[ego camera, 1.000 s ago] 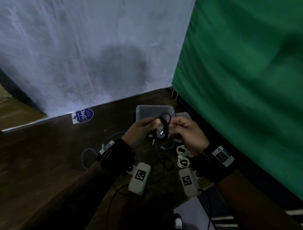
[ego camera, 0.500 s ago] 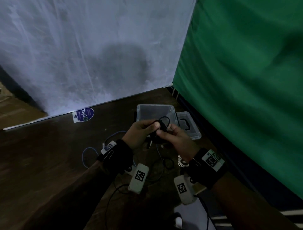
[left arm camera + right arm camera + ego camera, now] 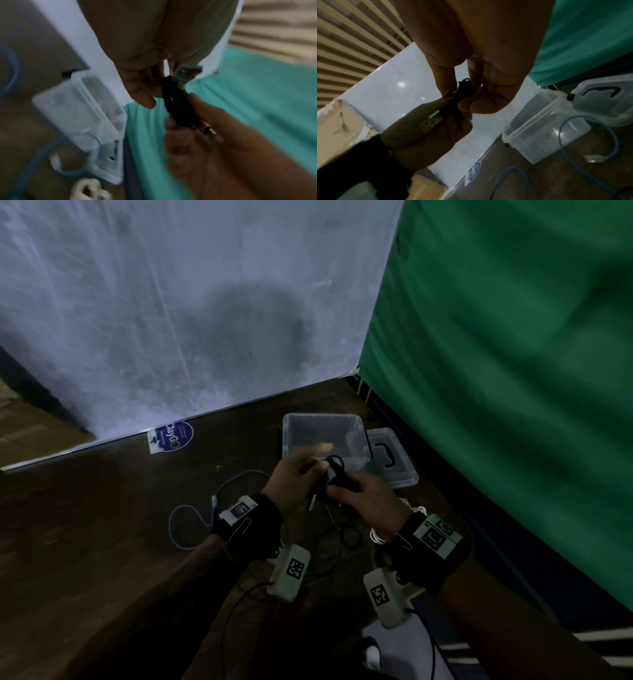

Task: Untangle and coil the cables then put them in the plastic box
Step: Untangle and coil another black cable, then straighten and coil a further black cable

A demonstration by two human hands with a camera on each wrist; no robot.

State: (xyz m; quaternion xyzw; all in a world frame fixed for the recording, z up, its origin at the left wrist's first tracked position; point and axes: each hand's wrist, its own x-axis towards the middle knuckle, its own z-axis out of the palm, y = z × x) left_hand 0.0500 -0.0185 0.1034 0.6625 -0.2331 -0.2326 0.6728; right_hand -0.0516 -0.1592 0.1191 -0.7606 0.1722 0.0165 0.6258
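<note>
From the head view, we find both hands raised together over the dark wooden floor (image 3: 85,542). The left hand (image 3: 291,484) and right hand (image 3: 366,501) each pinch the same small black cable (image 3: 334,474), wound into a tight bundle between them. Just beyond the hands stands the clear plastic box (image 3: 291,433), open, with its lid (image 3: 400,470) lying just beside it toward the green curtain (image 3: 513,371). A blue cable (image 3: 191,522) lies loose on the floor near the left wrist; a white cable (image 3: 376,537) lies partly hidden under the right wrist.

From the left wrist view, which is blurred, we see the left hand's fingers (image 3: 142,97) touching the black bundle (image 3: 178,108), with the right hand (image 3: 205,142) gripping it from below.

From the right wrist view, we note the right hand's fingers (image 3: 445,81) and thumb closed on the black cable (image 3: 464,89); a metal plug (image 3: 431,121) rests against the left hand (image 3: 423,132). The box (image 3: 539,121) stands on the floor beside the blue cable (image 3: 590,135).
</note>
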